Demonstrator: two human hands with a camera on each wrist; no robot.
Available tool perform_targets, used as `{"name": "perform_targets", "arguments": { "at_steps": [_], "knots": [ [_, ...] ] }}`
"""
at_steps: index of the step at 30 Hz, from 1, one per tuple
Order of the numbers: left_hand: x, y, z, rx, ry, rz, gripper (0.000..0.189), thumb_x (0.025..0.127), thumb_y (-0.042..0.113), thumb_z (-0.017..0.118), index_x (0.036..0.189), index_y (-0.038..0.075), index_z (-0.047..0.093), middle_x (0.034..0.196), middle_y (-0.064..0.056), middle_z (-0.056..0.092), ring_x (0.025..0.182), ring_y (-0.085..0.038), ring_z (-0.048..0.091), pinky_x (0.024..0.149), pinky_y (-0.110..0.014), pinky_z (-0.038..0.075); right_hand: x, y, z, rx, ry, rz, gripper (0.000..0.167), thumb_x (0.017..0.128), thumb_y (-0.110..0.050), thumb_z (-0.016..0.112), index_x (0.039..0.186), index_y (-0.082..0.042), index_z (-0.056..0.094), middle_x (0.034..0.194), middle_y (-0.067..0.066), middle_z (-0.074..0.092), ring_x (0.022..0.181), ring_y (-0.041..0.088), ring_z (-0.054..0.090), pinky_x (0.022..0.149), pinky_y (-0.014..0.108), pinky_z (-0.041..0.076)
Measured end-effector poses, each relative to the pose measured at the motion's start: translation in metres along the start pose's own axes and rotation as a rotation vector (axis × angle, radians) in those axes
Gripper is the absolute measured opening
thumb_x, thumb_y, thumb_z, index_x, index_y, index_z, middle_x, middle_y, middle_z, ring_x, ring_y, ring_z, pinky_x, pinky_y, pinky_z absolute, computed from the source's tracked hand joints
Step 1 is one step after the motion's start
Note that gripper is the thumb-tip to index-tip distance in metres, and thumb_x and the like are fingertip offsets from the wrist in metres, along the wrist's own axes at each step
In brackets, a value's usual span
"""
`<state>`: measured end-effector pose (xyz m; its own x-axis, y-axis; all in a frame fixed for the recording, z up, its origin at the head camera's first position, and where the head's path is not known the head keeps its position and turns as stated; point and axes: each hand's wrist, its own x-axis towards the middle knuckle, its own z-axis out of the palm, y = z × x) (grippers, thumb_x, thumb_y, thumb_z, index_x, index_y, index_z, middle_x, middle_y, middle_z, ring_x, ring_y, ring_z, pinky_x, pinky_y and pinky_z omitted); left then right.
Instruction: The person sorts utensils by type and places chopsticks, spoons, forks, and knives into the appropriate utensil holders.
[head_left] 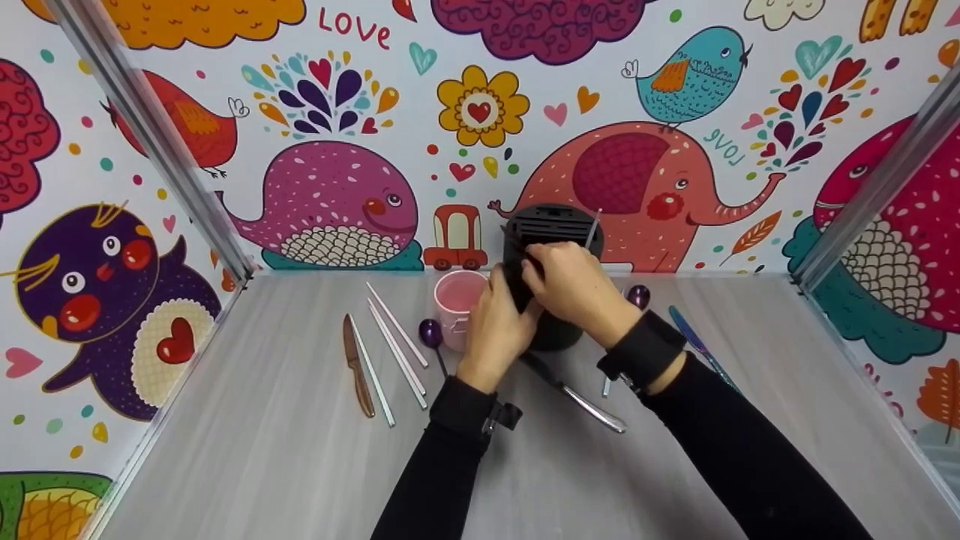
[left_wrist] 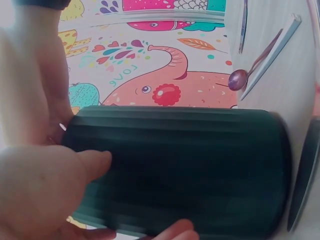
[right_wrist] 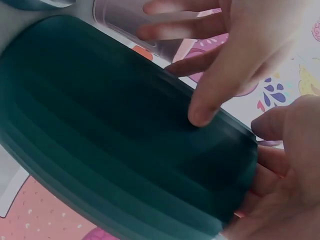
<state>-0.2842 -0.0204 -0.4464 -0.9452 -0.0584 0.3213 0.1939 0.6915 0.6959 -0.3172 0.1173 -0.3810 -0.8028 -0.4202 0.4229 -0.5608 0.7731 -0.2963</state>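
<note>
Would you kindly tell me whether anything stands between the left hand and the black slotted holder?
Nothing visible does: the left hand touches the black slotted holder directly, and the pink mug stands beside the holder, not between.

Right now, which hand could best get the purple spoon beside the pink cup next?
Probably the left hand: it's nearer that purple spoon and the pink cup. The right hand is farther across, gripping the top of the black holder.

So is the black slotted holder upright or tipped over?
Upright: the head view shows the black slotted holder with its slots facing up and its base down by the tabletop.
</note>
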Motion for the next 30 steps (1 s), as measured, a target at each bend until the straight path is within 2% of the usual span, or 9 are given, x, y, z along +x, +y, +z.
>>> {"name": "perform_targets", "arguments": {
  "at_steps": [5,8,11,15,19,22,25,30],
  "knots": [
    [0.000,0.000,0.002,-0.007,0.000,-0.012,0.071,0.102,0.041,0.078,0.154,0.002,0.048,0.142,-0.025,0.069,0.120,-0.047,0.074,0.102,-0.059,0.059,-0.008,0.001,-0.010,0.028,0.022,-0.009,0.028,0.108,-0.014,0.064,0.123,0.004,0.079,0.116,0.022,0.082,0.104,0.033,0.081,0.094,0.051,0.067],
    [0.000,-0.001,0.003,-0.015,0.008,-0.015,0.071,0.102,0.042,0.077,0.154,0.002,0.049,0.140,-0.025,0.070,0.119,-0.046,0.074,0.101,-0.059,0.059,-0.015,0.002,-0.016,0.077,0.060,-0.022,0.026,0.107,-0.011,0.065,0.124,0.003,0.079,0.118,0.020,0.083,0.108,0.032,0.081,0.097,0.050,0.066],
    [0.000,-0.001,0.004,-0.014,0.011,-0.021,0.072,0.103,0.043,0.077,0.155,0.002,0.049,0.141,-0.026,0.070,0.120,-0.046,0.074,0.102,-0.058,0.059,-0.024,0.003,-0.024,0.133,0.140,-0.046,0.025,0.107,-0.009,0.065,0.123,0.001,0.081,0.118,0.018,0.083,0.109,0.029,0.081,0.100,0.049,0.066],
    [0.000,0.000,0.003,-0.024,-0.023,-0.049,0.079,0.104,0.046,0.075,0.161,0.002,0.044,0.152,-0.026,0.065,0.130,-0.043,0.071,0.110,-0.056,0.057,-0.036,0.008,-0.038,0.177,0.253,-0.076,0.020,0.105,-0.007,0.067,0.115,0.000,0.083,0.110,0.014,0.084,0.099,0.025,0.081,0.095,0.045,0.067],
    [0.000,0.001,0.002,-0.041,-0.064,-0.086,0.083,0.104,0.049,0.073,0.166,0.004,0.040,0.160,-0.024,0.060,0.139,-0.038,0.067,0.118,-0.053,0.053,-0.047,0.019,-0.052,0.204,0.284,-0.028,0.016,0.101,-0.005,0.067,0.101,-0.002,0.083,0.092,0.009,0.082,0.079,0.017,0.074,0.078,0.031,0.066],
    [0.000,0.000,0.000,-0.057,-0.073,-0.109,0.083,0.104,0.049,0.073,0.167,0.005,0.040,0.162,-0.023,0.059,0.141,-0.037,0.066,0.120,-0.053,0.052,-0.054,0.033,-0.058,0.219,0.255,0.048,0.019,0.099,-0.004,0.065,0.092,-0.005,0.082,0.080,0.006,0.077,0.070,0.015,0.066,0.068,0.020,0.056],
    [0.000,0.000,0.000,-0.081,-0.086,-0.127,0.084,0.104,0.049,0.073,0.167,0.006,0.039,0.165,-0.022,0.056,0.145,-0.035,0.063,0.123,-0.053,0.050,-0.063,0.052,-0.059,0.225,0.178,0.142,0.022,0.100,-0.004,0.063,0.091,-0.007,0.082,0.075,0.006,0.072,0.067,0.018,0.061,0.063,0.019,0.048],
    [0.000,0.000,-0.001,-0.088,-0.101,-0.145,0.084,0.105,0.049,0.073,0.168,0.006,0.038,0.167,-0.022,0.054,0.148,-0.034,0.061,0.125,-0.053,0.048,-0.078,0.089,-0.050,0.237,-0.064,0.338,0.019,0.103,-0.011,0.063,0.100,-0.008,0.081,0.080,0.008,0.072,0.068,0.019,0.064,0.063,0.028,0.053]
  ]
}}
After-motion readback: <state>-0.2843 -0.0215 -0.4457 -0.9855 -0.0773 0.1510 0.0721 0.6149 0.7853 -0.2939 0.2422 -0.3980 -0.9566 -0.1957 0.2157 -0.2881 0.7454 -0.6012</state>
